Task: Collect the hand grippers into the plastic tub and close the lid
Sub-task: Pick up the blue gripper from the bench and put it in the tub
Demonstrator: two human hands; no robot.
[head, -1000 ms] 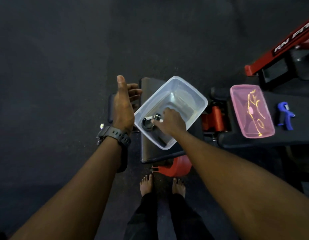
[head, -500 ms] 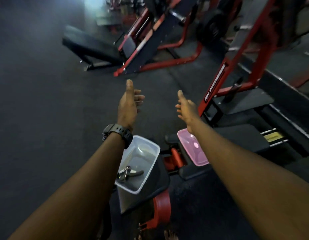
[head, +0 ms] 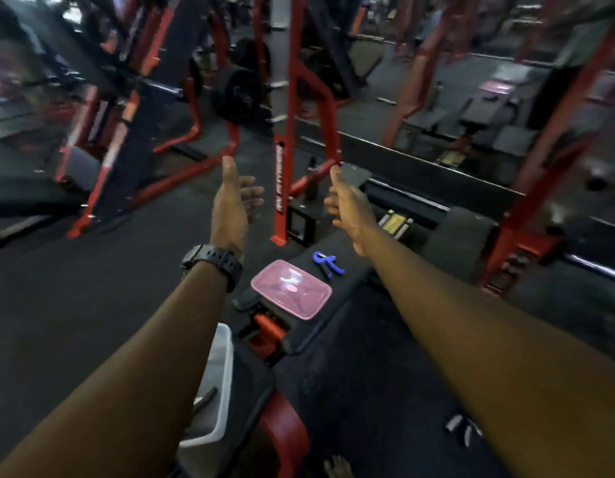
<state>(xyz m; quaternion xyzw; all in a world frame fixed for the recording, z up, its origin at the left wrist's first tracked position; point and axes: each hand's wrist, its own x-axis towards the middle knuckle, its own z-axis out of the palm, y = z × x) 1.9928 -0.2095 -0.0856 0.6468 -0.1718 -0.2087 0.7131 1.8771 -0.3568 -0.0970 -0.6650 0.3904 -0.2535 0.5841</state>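
Note:
Both my arms stretch forward. My left hand [head: 234, 201], with a black watch on the wrist, is open and holds nothing. My right hand [head: 347, 205] is open too, thumb up. The clear plastic tub [head: 220, 381] sits on a bench pad at the lower left, mostly hidden by my left forearm; a dark grip handle [head: 206, 396] shows inside it. The pink lid [head: 291, 288] lies flat on the black bench between my arms. A blue hand gripper [head: 326, 264] lies on the same bench just beyond the lid. Another dark gripper [head: 463, 427] lies on the floor at the lower right.
The black bench [head: 351, 291] has a red frame [head: 282, 429] under it. A red rack upright [head: 285, 139] stands just beyond my hands, with more red and black gym machines and a weight plate [head: 237, 94] behind. Dark rubber floor [head: 75, 288] spreads to the left. My bare toes [head: 337, 467] show at the bottom.
My right hand left the tub, leaving a gripper in it, and rose open beside the left. The view tilted up from the tub to the gym ahead; the blue gripper is back in sight.

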